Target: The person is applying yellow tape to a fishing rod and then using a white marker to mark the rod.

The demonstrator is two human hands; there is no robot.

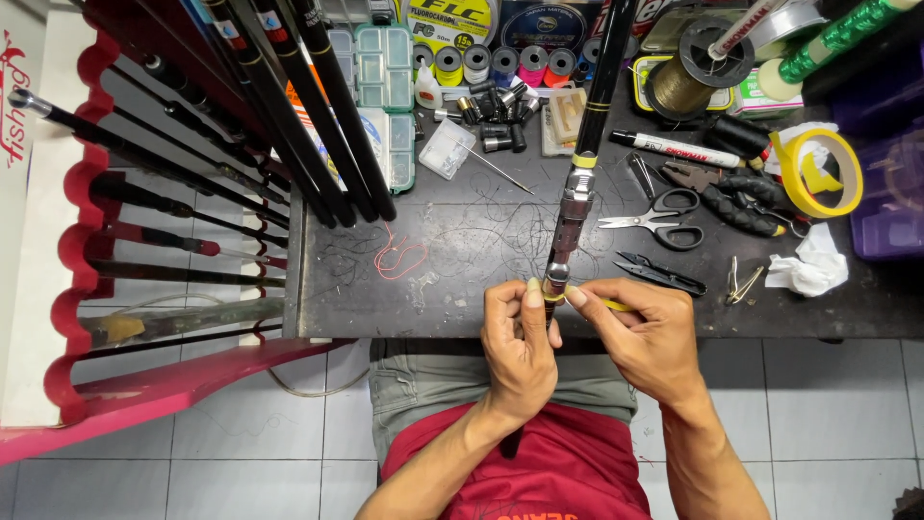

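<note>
A black fishing rod (589, 125) with a silver reel seat lies along the dark workbench (462, 241), pointing away from me. My left hand (518, 349) grips its near end, thumb pressed by the metal ring. My right hand (650, 342) pinches a thin yellow tool (616, 305) against the same spot on the rod. Both hands sit at the bench's front edge, above my lap.
Scissors (659, 219), black snips (659, 273), pliers (741, 197), a marker (674, 148), a yellow tape roll (818, 173), thread spools (491, 63) and line spools crowd the bench. A red rack (77, 241) holds several rods at left. Crumpled tissue (813, 265) lies right.
</note>
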